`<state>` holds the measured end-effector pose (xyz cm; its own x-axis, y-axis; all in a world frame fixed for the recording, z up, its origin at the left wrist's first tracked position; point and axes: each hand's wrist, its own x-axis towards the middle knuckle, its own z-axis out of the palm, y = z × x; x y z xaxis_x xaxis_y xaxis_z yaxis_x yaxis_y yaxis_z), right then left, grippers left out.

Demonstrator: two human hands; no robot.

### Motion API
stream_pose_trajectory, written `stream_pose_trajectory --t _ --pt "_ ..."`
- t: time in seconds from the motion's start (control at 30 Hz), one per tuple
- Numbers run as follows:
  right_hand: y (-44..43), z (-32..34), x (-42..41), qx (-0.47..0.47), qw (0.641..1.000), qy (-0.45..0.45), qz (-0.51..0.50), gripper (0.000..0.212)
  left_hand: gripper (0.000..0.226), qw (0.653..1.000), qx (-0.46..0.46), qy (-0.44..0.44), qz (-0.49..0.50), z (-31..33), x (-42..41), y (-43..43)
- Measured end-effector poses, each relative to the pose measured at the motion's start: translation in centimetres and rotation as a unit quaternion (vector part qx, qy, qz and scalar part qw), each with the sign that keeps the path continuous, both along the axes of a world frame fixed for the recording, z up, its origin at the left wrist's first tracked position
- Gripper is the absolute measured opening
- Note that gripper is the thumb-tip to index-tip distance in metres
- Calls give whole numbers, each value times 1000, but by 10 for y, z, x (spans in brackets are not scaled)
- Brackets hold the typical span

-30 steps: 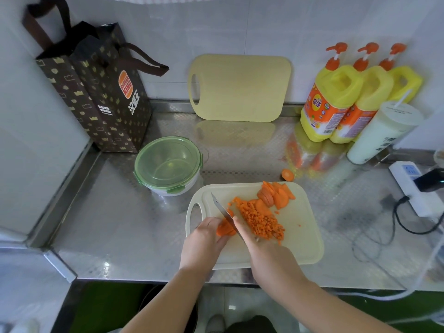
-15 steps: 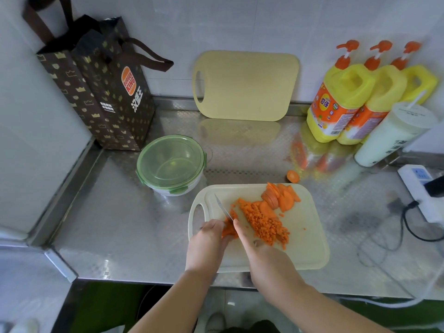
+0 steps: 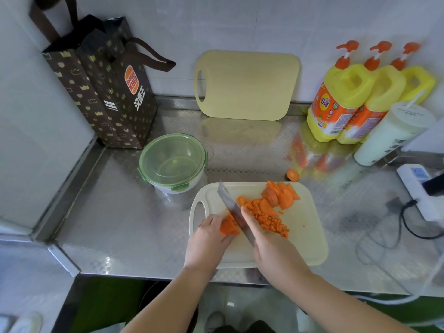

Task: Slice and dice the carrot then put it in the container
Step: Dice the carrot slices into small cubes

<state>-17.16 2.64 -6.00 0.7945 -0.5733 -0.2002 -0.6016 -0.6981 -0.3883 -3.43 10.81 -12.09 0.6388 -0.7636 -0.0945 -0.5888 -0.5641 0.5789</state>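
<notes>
A pale cutting board [image 3: 307, 236] lies on the steel counter. My left hand [image 3: 206, 239] pinches a stack of carrot slices [image 3: 228, 227] at the board's left. My right hand [image 3: 271, 246] grips a knife [image 3: 231, 205], its blade angled up to the left beside that stack, my forefinger along the blade. A heap of diced carrot [image 3: 266, 216] lies right of the blade. Whole carrot slices [image 3: 280, 194] sit at the board's far edge. The round container [image 3: 173, 162], with its green lid on, stands left of the board's far corner.
A carrot end [image 3: 292, 174] lies on the counter behind the board. A second cutting board [image 3: 247, 85] leans on the wall. A brown paper bag [image 3: 103, 80] stands back left. Yellow pump bottles [image 3: 348, 97], a white cup [image 3: 391, 133] and a power strip [image 3: 420, 186] with cables crowd the right.
The knife's tip has risen and the blade shows longer above the stack. My left hand still holds the slices in the same place. The camera has shifted slightly.
</notes>
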Motion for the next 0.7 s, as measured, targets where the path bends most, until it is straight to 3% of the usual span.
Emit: stream_pose_trajectory --t 0.7 --pt "18 -13 8 -49 993 91 55 99 19 999 -4 -22 -32 -9 7 2"
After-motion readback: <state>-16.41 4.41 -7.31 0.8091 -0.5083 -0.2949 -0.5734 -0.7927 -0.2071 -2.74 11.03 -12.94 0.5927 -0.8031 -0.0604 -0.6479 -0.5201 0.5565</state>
